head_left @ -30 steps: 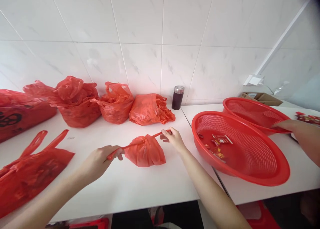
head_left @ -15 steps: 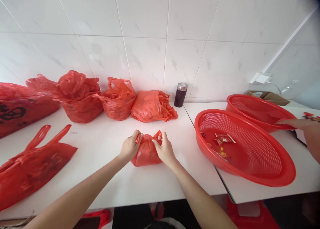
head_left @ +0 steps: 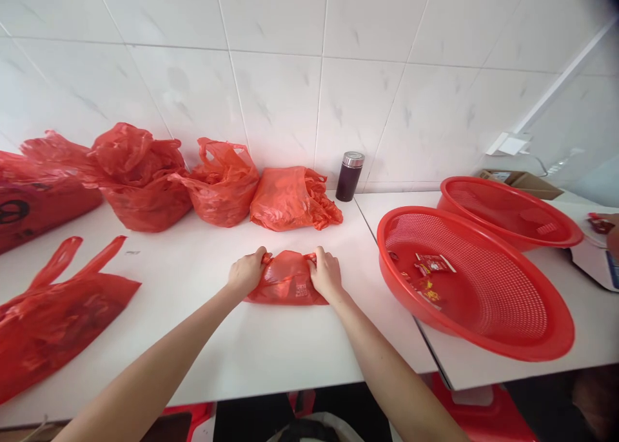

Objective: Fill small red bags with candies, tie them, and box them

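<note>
Both our left hand (head_left: 245, 273) and right hand (head_left: 326, 274) clamped a bulging red plastic bag (head_left: 289, 281), seemingly to tension it.

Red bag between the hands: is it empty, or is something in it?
Something is in it: the red bag bulges, and darker shapes show through its thin plastic. What they are, I cannot tell.
</note>
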A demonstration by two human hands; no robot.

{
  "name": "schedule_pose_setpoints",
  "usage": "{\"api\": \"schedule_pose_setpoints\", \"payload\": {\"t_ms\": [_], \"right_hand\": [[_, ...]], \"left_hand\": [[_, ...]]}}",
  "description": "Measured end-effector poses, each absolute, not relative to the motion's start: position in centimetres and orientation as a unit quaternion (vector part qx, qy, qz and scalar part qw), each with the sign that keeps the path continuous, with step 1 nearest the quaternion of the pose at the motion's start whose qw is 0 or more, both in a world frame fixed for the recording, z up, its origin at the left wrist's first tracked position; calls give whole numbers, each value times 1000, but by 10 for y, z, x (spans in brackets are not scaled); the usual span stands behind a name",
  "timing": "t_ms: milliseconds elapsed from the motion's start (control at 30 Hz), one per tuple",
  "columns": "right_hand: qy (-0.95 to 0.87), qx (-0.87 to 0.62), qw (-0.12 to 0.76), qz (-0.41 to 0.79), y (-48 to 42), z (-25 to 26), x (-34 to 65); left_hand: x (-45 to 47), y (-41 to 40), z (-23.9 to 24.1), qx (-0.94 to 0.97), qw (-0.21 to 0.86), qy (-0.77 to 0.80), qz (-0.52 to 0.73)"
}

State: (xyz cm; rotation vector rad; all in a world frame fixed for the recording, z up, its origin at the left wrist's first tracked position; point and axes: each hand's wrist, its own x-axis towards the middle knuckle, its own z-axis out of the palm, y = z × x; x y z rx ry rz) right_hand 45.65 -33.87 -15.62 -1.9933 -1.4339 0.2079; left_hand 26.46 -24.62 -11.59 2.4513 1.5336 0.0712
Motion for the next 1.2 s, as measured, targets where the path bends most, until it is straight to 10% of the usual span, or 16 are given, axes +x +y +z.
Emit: {"api": "schedule_pose_setpoints", "payload": {"t_ms": [767,1200], "right_hand": [[-548,-777,289,109,-327,-144,455],[-473,-731,471,144,-336,-155,473]], "left_hand": [[287,-260,-129,824,212,503,150],[250,-249,-114,754,342,520,210]]}}
